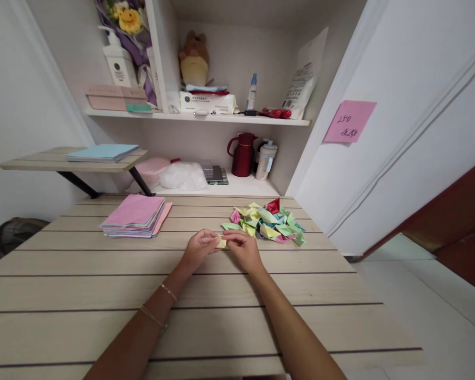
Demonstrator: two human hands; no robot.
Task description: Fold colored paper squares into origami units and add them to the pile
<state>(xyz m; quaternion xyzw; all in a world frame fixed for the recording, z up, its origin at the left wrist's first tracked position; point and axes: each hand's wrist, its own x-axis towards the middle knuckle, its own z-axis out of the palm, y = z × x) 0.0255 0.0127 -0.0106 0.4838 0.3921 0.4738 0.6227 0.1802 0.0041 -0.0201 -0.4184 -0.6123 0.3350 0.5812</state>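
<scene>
A small piece of folded yellow paper (221, 243) is pinched between my two hands, just above the middle of the table. My left hand (200, 249) grips its left side with thumb and fingers closed. On the other side, my right hand (243, 249) has its fingers pressed on the paper's right part. Much of the paper is hidden behind the fingers. Close behind my right hand lies a pile of folded paper boats (269, 217) in green, yellow, pink, red and blue. A stack of square coloured paper (134, 215), pink on top, sits to the left.
The slatted wooden table (217, 327) meets a white shelf unit (237, 117) at the back. A small raised shelf (35, 159) at left bears blue paper (103, 152). A red jug (242, 155) and a cup (266, 160) stand behind. A pink note (350, 121) hangs at right.
</scene>
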